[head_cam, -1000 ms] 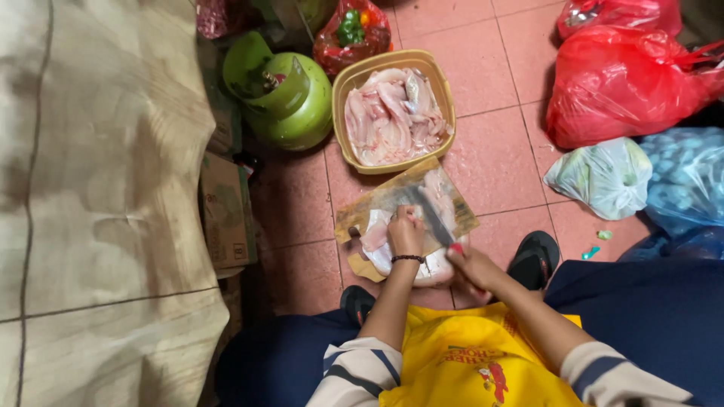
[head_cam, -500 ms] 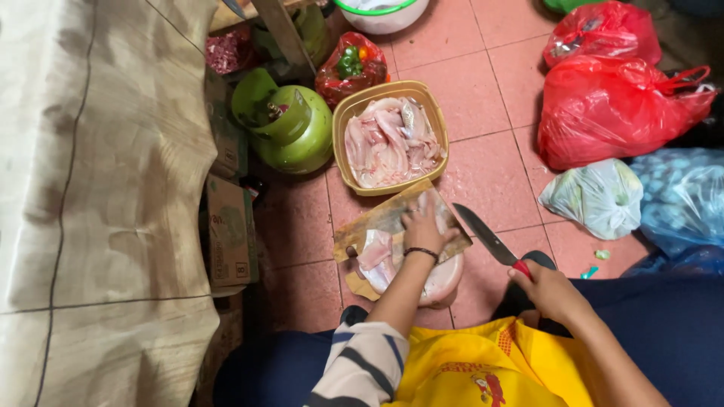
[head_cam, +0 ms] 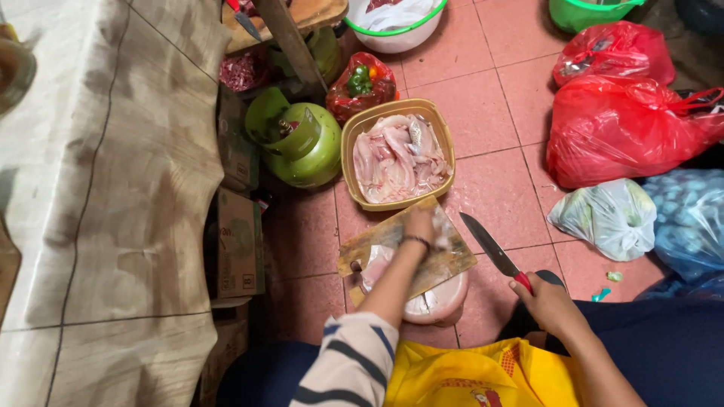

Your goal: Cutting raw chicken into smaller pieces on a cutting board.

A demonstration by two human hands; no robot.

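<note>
Head view, right hand [head_cam: 553, 305] clenching knife [head_cam: 494, 252], left hand [head_cam: 420, 224] pressing cutting board [head_cam: 445, 264] (basket [head_cam: 348, 162] beyond)

Your left hand [head_cam: 420, 224] pressed on the cutting board [head_cam: 441, 264], which lay across a pink bowl [head_cam: 445, 301]. Your right hand [head_cam: 549, 303] gripped a red-handled knife [head_cam: 492, 252], blade raised off the board's right edge. Beyond the board: a tan basket [head_cam: 351, 143] of raw fish [head_cam: 396, 157]. Left of it: a green gas cylinder [head_cam: 305, 143]. Right: two red bags [head_cam: 622, 128], one white bag [head_cam: 607, 218].
</note>
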